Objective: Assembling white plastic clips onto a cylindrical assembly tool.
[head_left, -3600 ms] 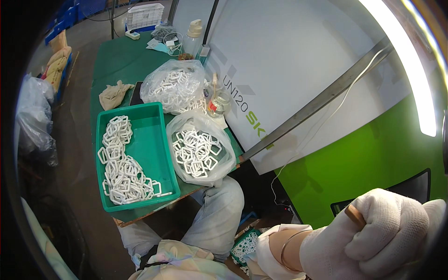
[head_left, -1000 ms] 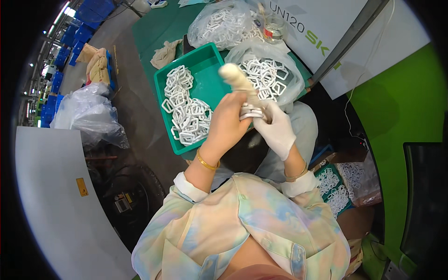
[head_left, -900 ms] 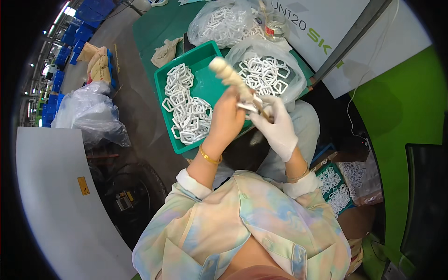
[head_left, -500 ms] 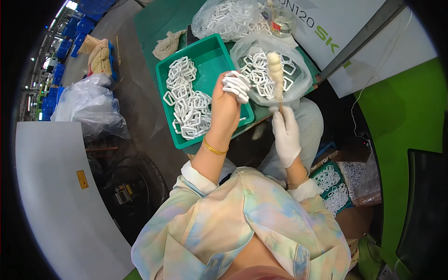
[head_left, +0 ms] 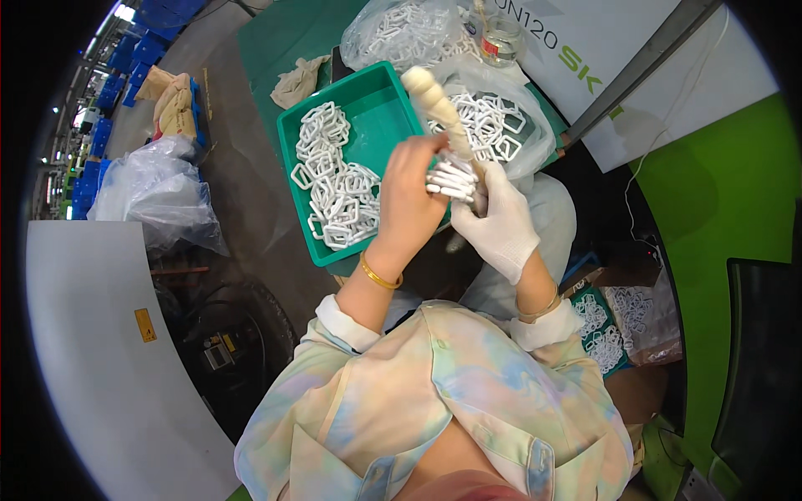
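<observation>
My bare left hand (head_left: 411, 200), a gold bangle on its wrist, is closed on a stack of white plastic links (head_left: 454, 177) over the near right corner of the green tray (head_left: 376, 125). My right hand (head_left: 505, 221), in a white glove, grips a stick with a long, soft, cream-coloured wrapped head (head_left: 434, 96). That head tilts to the upper left, its lower end beside the links. Both hands are close together; whether the gloved fingers touch the links I cannot tell. More loose white links (head_left: 342, 196) lie heaped in the tray's left half.
Right of the tray, a clear plastic bag (head_left: 535, 159) holds more links. Behind stand another full bag (head_left: 393, 37) and a glass jar (head_left: 501, 42). A beige cloth (head_left: 298, 82) lies at the far left. Low at the right are green trays of links (head_left: 603, 349).
My right hand has moved left toward the links, and the stick has swung from upright to leaning left. My left hand has shifted slightly right and nearer, still holding the links.
</observation>
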A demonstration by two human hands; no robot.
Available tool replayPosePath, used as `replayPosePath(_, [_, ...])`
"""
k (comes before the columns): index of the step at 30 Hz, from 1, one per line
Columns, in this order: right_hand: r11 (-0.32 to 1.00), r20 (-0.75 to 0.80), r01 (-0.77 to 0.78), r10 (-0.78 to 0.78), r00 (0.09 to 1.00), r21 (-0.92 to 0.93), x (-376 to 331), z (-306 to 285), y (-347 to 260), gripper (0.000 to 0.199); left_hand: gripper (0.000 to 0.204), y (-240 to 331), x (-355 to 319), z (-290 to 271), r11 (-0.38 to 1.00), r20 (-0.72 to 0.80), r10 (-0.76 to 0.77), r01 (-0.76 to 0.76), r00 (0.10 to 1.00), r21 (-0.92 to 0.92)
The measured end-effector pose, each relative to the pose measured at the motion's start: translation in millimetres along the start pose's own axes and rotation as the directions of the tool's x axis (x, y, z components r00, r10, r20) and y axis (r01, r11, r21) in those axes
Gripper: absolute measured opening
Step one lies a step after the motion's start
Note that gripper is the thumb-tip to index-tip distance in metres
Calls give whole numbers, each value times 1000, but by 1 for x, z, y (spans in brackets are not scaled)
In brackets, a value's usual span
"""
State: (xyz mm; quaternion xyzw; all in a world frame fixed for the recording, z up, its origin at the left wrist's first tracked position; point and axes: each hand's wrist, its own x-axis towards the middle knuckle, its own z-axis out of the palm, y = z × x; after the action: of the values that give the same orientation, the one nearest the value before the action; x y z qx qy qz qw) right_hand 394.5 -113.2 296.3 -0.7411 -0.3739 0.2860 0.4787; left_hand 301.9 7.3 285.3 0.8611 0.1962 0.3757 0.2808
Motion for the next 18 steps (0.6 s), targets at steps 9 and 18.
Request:
replayPosePath(9, [976,-126,207,-198,972,68,-28,11,27,28,29,-36,7,4,957,-110,-185,154,977,-245])
replayPosePath(18, [982,-126,85,-64,990,170,-46,35,43,25,26,-49,1,31,-19,338,-518,384,786,-923])
